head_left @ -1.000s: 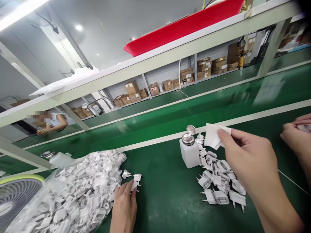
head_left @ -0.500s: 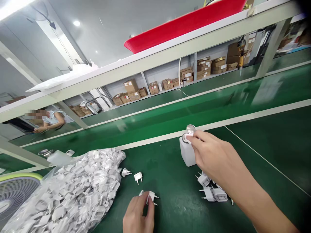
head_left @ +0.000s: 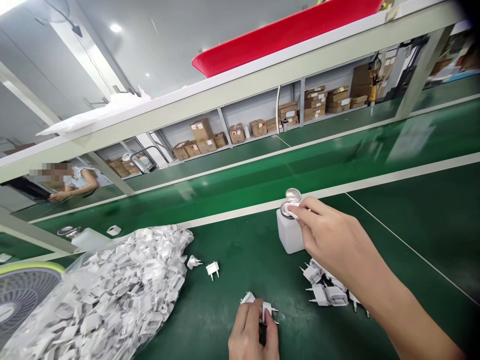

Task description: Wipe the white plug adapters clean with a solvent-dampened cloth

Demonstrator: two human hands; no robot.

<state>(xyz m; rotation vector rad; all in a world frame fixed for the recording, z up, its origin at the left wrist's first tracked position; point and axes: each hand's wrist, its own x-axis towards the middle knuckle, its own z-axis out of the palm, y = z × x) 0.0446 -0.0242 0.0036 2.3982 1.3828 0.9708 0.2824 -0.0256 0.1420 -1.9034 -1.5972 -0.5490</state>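
My right hand [head_left: 330, 240] presses a small white cloth down onto the metal top of a white pump bottle [head_left: 288, 236] standing on the green bench. Its fingers are closed over the cloth, which barely shows. My left hand [head_left: 253, 332], low in the middle, is closed on a white plug adapter [head_left: 267, 312] with its pins pointing right. A small heap of white plug adapters [head_left: 326, 292] lies just under my right forearm. Two loose adapters [head_left: 204, 266] lie beside a clear bag full of adapters [head_left: 101, 292] at the left.
A fan [head_left: 22, 295] sits at the far left edge. A second pump bottle [head_left: 86, 239] stands behind the bag. A shelf frame with a red tray [head_left: 285, 37] runs overhead. Another person [head_left: 71, 182] works at the far left. Cardboard boxes [head_left: 202, 135] line the back wall.
My right hand brought the white cloth from the air down onto the pump bottle's top. My left hand picked an adapter from beside the bag and carried it right, toward the middle.
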